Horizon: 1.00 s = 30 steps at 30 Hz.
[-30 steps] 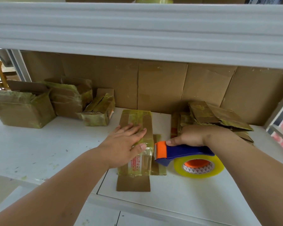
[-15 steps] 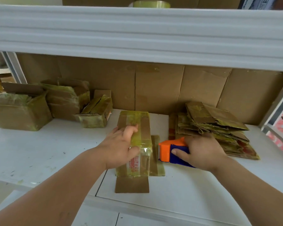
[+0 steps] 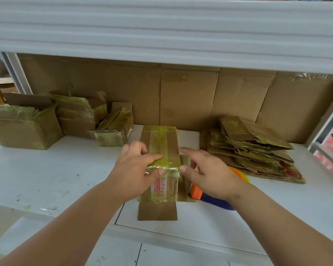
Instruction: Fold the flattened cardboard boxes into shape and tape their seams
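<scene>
Our left hand [image 3: 135, 169] grips the near end of the taped box [image 3: 161, 150], fingers curled over its top and thumb on its front face, just as it did half a second ago. Our right hand [image 3: 206, 171] has let go of the tape dispenser [image 3: 204, 194] and now reaches, fingers loose, to the box's right side, holding nothing. The dispenser lies on the shelf [image 3: 46, 175] under our right wrist, close to the front edge, where a moment back we were gripping it. The box sits mid-shelf, one flap [image 3: 157, 211] flat toward the front edge. The stack of flat boxes [image 3: 258, 150] waits at the right, folded boxes [image 3: 46, 120] toward the back left corner.
</scene>
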Available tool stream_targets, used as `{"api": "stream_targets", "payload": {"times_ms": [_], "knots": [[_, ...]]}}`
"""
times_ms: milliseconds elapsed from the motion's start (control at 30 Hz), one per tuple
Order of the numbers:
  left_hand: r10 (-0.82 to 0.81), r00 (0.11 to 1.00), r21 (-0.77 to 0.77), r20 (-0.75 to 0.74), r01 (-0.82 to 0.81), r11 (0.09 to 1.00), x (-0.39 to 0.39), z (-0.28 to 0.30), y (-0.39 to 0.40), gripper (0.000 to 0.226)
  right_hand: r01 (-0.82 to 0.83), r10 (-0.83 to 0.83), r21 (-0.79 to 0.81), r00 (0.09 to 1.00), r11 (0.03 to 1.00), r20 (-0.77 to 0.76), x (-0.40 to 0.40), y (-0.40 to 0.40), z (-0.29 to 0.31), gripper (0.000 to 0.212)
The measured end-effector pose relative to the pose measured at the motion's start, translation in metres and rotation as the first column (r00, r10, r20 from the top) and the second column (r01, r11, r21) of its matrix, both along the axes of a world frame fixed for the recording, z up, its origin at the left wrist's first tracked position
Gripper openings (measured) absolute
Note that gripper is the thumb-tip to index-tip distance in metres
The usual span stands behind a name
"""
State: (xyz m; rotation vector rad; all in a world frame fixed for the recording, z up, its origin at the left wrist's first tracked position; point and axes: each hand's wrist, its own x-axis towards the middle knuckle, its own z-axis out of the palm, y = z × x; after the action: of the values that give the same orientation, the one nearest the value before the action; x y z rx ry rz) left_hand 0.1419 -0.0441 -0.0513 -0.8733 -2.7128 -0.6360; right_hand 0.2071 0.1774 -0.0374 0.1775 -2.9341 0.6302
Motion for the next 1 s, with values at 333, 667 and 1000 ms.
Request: {"api": "stream_targets", "payload": {"times_ms": [333,667,1000], "knots": [[-0.074,0.869,0.521,0.489,-0.223,0.824,0.0,0.007,-0.023,0.033,-0.022,0.056,-0.313,0.994,0.949,0.098,-0.005,-0.022,-0.012,0.058],[-0.226,0.767,0.678,0.6,-0.338,0.653,-0.008,-0.01,-0.049,0.031,-0.008,0.083,-0.399,0.981,0.917,0.173,-0.003,-0.016,-0.003,0.05],[-0.103,0.9,0.524,0.424,-0.151,0.838,-0.002,-0.013,-0.038,0.041,-0.058,0.063,-0.11,0.997,0.992,0.041,-0.011,-0.02,-0.009,0.047]]}}
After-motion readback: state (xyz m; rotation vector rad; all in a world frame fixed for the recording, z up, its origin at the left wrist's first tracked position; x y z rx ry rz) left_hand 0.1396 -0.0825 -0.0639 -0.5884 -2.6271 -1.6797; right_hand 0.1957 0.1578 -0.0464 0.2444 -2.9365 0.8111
